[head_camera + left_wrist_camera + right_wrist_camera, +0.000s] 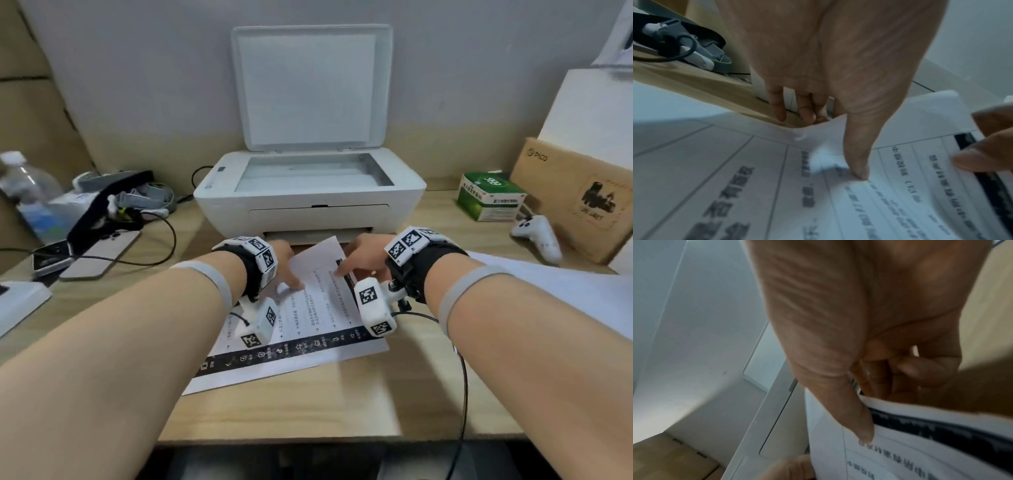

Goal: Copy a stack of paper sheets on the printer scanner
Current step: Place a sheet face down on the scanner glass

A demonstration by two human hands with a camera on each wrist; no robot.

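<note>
- In front of the printer (310, 192), lid (311, 87) up and glass (313, 173) bare, the top sheet (318, 274) is peeling off the stack (291, 356) on the desk (308, 404).
- Left hand (286, 262): thumb on the page, fingers tucked under its edge, a pinch.
- Right hand (368, 257): thumb on top, fingers curled beneath the far corner.
- Risk: a second sheet clinging and riding along.
- Risk: the bowed page creasing if the hands pull unevenly.

Printed paper sheets (308, 308) lie on the desk before the white printer (308, 192), scanner lid (311, 85) raised.
</note>
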